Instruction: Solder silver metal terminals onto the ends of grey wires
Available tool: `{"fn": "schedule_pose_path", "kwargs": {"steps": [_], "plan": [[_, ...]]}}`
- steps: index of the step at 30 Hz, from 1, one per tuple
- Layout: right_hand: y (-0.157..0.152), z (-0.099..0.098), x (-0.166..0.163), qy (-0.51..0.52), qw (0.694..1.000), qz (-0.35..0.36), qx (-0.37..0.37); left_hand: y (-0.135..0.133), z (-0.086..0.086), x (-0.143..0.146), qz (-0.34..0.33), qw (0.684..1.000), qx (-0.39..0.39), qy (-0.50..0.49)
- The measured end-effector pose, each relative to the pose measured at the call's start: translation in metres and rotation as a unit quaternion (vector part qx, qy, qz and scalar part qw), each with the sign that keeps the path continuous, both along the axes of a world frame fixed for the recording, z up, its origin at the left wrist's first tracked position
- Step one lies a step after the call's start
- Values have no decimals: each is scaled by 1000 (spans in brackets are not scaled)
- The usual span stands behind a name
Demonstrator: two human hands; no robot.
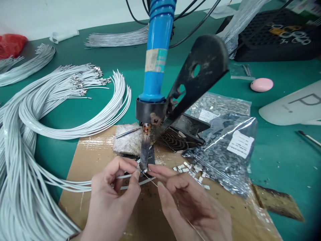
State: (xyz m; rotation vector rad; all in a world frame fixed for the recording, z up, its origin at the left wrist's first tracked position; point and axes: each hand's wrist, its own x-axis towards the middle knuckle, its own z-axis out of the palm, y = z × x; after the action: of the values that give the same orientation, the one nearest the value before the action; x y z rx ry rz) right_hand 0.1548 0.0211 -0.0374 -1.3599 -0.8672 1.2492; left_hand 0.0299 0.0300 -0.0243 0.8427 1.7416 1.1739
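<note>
A blue-handled soldering iron (157, 50) is clamped tip down in a black metal stand (198, 67). My left hand (115, 197) pinches a white wire (124, 176) close to its end, just left of the iron's tip (144, 157). Right of the tip, my right hand (190, 201) is closed on a thin strand of solder wire (151, 180), which runs back through the palm. The solder's end meets the wire end at the tip; fingertips partly hide that spot. Small metal tabs (193, 170) lie scattered beyond my right hand.
A large bundle of white wires (15, 147) covers the left side. Behind the iron stand a cleaning pad (126, 139) and a small black fan (175, 137). Bags of metal parts (223, 150) lie right, near a pink egg-shaped object (261, 85). Brown cardboard (80, 167) covers the work spot.
</note>
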Motion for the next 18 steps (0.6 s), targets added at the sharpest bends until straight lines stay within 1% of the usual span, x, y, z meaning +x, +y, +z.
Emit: {"fn": "schedule_pose_path", "kwargs": {"steps": [4,6,9,13,18], "plan": [[1,-5,1,1,1000,7,30,-1,-7,-11,-59,998,21,-11],[0,-7,-1,-5,999,5,38,-3,-11,-15,-72,997,28,-6],[0,-9,-3,-13,999,-1,41,-5,-13,-18,-68,997,29,-1],[0,-5,-3,-1,999,-3,43,-3,-9,-15,-60,998,30,-14],[0,5,-6,26,999,-24,2,1,-2,-5,-19,999,24,-11]]}}
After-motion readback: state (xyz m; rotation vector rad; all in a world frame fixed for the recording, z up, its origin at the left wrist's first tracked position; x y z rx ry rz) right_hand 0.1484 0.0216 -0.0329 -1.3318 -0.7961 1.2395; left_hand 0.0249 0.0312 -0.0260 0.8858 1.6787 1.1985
